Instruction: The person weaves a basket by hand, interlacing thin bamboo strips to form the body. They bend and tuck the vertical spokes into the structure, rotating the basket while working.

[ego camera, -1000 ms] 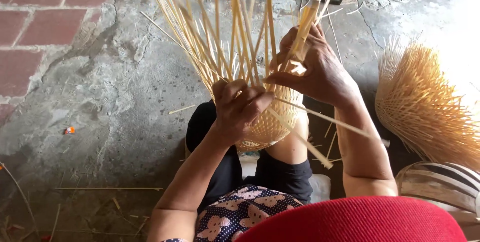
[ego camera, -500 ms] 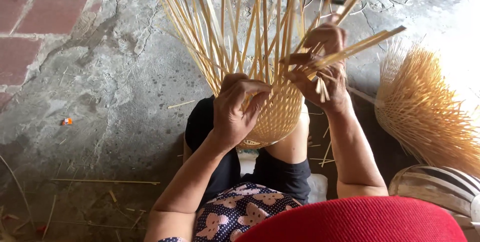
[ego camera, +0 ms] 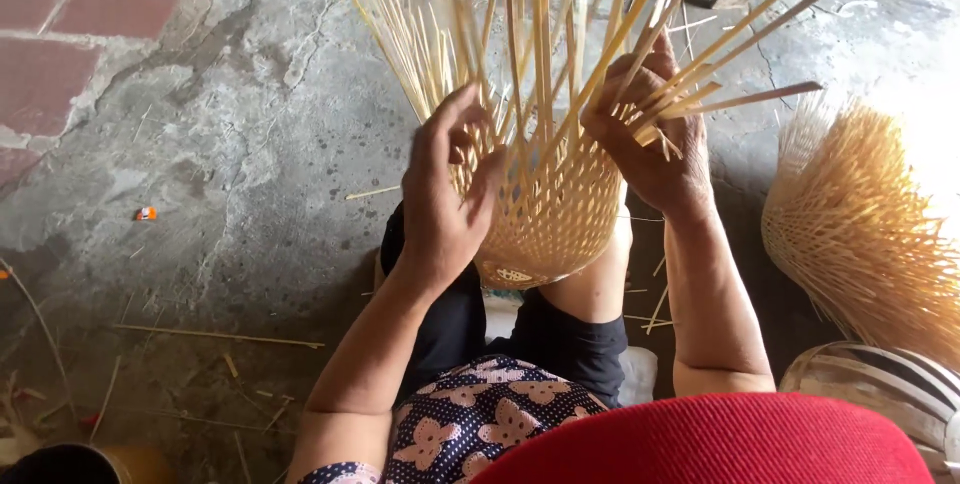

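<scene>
Resting on the person's lap, between the knees, the half-woven bamboo basket (ego camera: 545,214) now stands with its loose upright strips (ego camera: 520,34) fanned toward the camera, whereas a second ago it sat lower and more on its side against the thigh. The left hand (ego camera: 445,199) has moved from the basket's flank to its near wall: the palm lies against the weave, the thumb and fingers curl in among the uprights, and its grip is narrow, closed on one or two strips at the rim of the woven part. The right hand (ego camera: 645,144) has climbed as well. Half a second ago it pinched a small bunch of strips pointing out to the right; it now holds a wider spray of them (ego camera: 730,74), fingers wrapped about their lower ends, the free ends sticking out well beyond the basket.

Judging from this, the weaving has reached the upper wall, and the work in hand is bending one set of strips across the standing ones; the woven part looks finished only to about mid-height.

Beside the right arm, a second unfinished basket (ego camera: 860,234) lies on its side on the concrete floor (ego camera: 220,164), apart from both hands. Stray slivers (ego camera: 215,336) lie scattered by the left leg.
</scene>
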